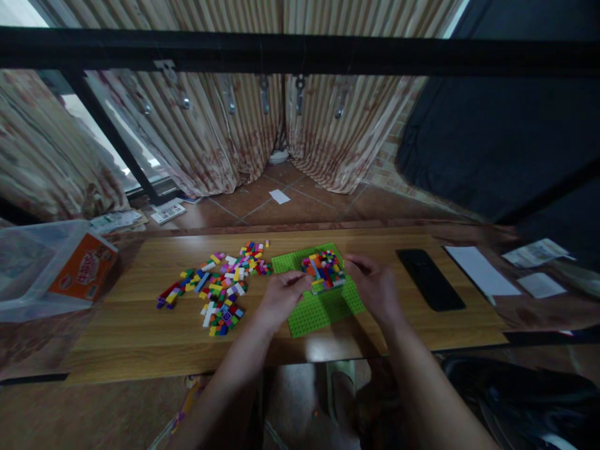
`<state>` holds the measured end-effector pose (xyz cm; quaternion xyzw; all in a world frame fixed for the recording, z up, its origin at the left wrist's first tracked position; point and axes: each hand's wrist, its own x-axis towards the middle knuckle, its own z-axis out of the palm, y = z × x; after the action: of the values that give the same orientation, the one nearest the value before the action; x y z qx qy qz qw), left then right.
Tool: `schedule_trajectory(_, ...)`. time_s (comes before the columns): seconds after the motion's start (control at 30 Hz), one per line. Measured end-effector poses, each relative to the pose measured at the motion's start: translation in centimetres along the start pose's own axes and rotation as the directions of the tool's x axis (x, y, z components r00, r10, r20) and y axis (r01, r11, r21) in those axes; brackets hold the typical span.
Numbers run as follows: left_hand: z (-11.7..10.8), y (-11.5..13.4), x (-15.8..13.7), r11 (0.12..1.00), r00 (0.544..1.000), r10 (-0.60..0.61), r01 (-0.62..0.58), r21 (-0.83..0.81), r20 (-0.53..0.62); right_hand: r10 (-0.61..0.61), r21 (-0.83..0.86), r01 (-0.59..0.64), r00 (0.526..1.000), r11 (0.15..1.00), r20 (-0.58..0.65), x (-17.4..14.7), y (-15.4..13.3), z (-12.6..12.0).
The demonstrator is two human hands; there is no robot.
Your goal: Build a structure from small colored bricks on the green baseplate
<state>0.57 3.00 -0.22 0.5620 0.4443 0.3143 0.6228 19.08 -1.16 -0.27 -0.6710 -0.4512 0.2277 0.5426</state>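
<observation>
A block of multicoloured toy building bricks (323, 269) sits over the upper part of a green studded baseplate (323, 312). Whether it rests on the plate or is slightly lifted, I cannot tell. At its left edge, the closed thumb and fingers of my left hand (285, 297) grip it near a yellow brick. My right hand (377, 284) comes in from the other side, its bent fingers closed at the block's right edge. The fingertips are small and dim. Left of the baseplate lies a spread pile of loose bricks (229, 281) in many colours.
The wooden table (140, 337) carries a black phone-like slab (430, 279) to the right, beside white paper (482, 270). A clear plastic bin (42, 262) with an orange label stands at the far left. Behind the table are a dark rail (300, 55) and striped curtains (225, 137).
</observation>
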Motion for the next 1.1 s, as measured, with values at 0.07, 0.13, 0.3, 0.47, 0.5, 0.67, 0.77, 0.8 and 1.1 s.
schedule_trajectory(0.07,-0.1,-0.2,0.2,0.997,0.998,0.03,-0.025,0.079,-0.062,-0.005,-0.177,-0.001,0.999,0.984,-0.036,1.0,0.8,-1.0)
schedule_trajectory(0.13,-0.2,-0.4,0.4,0.983,0.992,0.071,-0.051,0.177,-0.108,-0.033,-0.298,0.025,0.999,0.954,-0.022,1.6,1.3,-1.4)
schedule_trajectory(0.3,-0.1,-1.1,0.7,0.938,0.987,0.119,-0.076,0.337,-0.108,-0.005,-0.399,0.023,0.999,0.917,0.048,1.8,1.8,-0.6)
schedule_trajectory(0.47,0.0,-1.7,0.7,0.914,0.991,0.125,-0.098,0.394,-0.042,0.008,-0.359,0.018,0.997,0.933,0.071,1.8,2.0,-0.3)
schedule_trajectory(0.5,0.0,-1.7,0.7,0.914,0.992,0.121,-0.096,0.395,-0.039,0.015,-0.341,0.01,0.997,0.94,0.07,1.9,2.0,-0.2)
schedule_trajectory(0.67,-0.2,-1.6,0.7,0.908,0.991,0.134,-0.116,0.403,-0.016,0.078,-0.268,-0.059,0.995,0.962,0.063,2.3,2.0,0.0)
schedule_trajectory(0.77,-0.3,-1.6,0.6,0.894,0.989,0.151,-0.137,0.426,0.002,0.102,-0.214,-0.087,0.993,0.973,0.061,2.4,2.1,0.2)
schedule_trajectory(0.8,-0.3,-1.6,0.6,0.892,0.988,0.156,-0.143,0.428,0.005,0.112,-0.197,-0.099,0.992,0.976,0.059,2.4,2.1,0.2)
schedule_trajectory(1.1,-0.6,-1.1,0.3,0.882,0.991,0.137,-0.126,0.454,0.009,0.201,-0.041,-0.199,0.977,0.979,0.066,2.7,3.0,-0.2)
